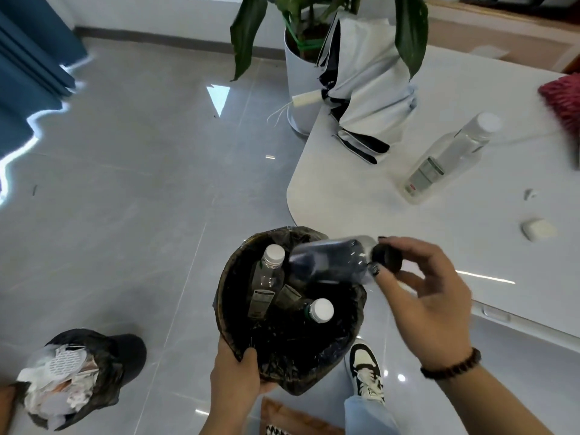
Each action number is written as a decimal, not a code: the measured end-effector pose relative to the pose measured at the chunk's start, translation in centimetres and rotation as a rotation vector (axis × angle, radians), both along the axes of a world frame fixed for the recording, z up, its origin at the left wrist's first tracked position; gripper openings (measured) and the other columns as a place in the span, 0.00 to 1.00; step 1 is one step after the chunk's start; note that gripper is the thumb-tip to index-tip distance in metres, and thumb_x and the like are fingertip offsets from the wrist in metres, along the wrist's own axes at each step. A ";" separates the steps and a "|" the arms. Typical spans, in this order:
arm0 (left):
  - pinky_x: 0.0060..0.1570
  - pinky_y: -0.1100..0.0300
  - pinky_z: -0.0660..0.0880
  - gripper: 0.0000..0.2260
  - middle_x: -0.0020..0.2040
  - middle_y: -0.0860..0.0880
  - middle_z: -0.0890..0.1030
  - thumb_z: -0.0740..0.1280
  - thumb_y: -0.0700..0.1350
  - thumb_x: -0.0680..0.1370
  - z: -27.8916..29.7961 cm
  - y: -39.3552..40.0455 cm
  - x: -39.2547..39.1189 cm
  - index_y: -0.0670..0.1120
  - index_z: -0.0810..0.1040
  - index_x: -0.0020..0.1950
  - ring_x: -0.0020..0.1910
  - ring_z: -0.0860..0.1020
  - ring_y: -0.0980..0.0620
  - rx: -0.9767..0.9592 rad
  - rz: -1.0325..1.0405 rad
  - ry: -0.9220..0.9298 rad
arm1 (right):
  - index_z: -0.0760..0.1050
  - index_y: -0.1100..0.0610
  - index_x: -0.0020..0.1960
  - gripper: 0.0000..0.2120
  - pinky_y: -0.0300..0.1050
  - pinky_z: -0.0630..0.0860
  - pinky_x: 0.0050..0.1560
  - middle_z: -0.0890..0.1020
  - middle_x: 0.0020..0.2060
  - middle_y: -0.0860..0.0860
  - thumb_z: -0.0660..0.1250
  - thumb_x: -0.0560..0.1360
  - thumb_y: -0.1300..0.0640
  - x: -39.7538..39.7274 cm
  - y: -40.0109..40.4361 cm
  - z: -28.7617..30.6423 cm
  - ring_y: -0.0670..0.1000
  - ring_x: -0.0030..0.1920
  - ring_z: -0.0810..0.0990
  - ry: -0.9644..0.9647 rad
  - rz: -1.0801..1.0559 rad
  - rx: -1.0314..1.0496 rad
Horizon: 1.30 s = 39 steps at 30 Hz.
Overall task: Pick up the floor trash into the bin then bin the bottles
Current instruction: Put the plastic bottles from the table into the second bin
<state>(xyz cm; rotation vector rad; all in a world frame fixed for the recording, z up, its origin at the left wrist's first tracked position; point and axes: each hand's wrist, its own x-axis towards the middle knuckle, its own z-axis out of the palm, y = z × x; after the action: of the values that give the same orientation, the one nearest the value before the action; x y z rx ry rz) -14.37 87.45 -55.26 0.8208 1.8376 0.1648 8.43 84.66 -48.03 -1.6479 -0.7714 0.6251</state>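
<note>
**Bottle tipping into the bin, with the drop line running close to the rim**

The right hand (417, 287) is pinching a dark-capped plastic bottle (329, 259) by its cap end, fingertips (375, 269) curling round the cap and neck while the rest of the hand is spreading loosely behind. The bottle is lying nearly level, its base reaching in over the far-right edge of the bin (229, 309) and its cap end hanging outside the rim. The left hand (235, 372) is gripping the near rim of the bin, thumb hooking inside over the black liner (314, 356), and is holding the bin up off the floor.

Inside, two clear bottles with white caps are already lying: one (266, 277) leaning up at the left, one (317, 310) lower toward the middle.

The likely slip here is letting go too soon: with so much of the bottle still crossing the rim, it could be teetering on the edge and rolling out onto the tiles. A pinch on a smooth cap is also giving little control over swing. The bin is hanging from one hand, so a bottle dropping in could be jolting it or dragging the loose liner inward.

On the white table (376, 215) another clear bottle (445, 158) is lying on its side, waiting. A filled black trash bag (72, 378) is sitting on the floor at the left.
</note>
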 end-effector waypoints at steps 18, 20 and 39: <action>0.50 0.40 0.79 0.21 0.54 0.48 0.78 0.60 0.49 0.71 -1.0 -1.6 1.3 0.58 0.67 0.64 0.51 0.80 0.40 -0.013 -0.102 0.043 | 0.70 0.54 0.64 0.17 0.46 0.72 0.60 0.73 0.61 0.51 0.66 0.75 0.58 -4.7 0.8 -10.7 0.52 0.62 0.73 -0.409 0.872 -0.717; 0.49 0.39 0.79 0.21 0.53 0.47 0.78 0.60 0.49 0.69 -2.3 -1.6 1.3 0.59 0.67 0.62 0.50 0.80 0.38 -0.036 -0.076 0.033 | 0.69 0.54 0.65 0.19 0.42 0.71 0.63 0.72 0.62 0.49 0.66 0.75 0.58 -4.3 0.2 -10.1 0.50 0.63 0.71 -0.328 0.768 -0.613; 0.28 0.45 0.80 0.21 0.59 0.41 0.73 0.59 0.34 0.79 -0.7 -0.1 2.0 0.49 0.66 0.70 0.40 0.78 0.36 -0.035 0.089 0.001 | 0.64 0.54 0.70 0.26 0.58 0.54 0.74 0.51 0.75 0.58 0.64 0.74 0.64 17.9 12.6 -2.6 0.63 0.74 0.52 -0.705 -0.184 -0.651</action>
<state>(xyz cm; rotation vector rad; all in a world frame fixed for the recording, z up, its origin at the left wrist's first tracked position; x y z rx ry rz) -12.36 87.35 -55.93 0.7146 1.8741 0.1882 26.34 97.22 -50.67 -2.5718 -0.9484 0.1389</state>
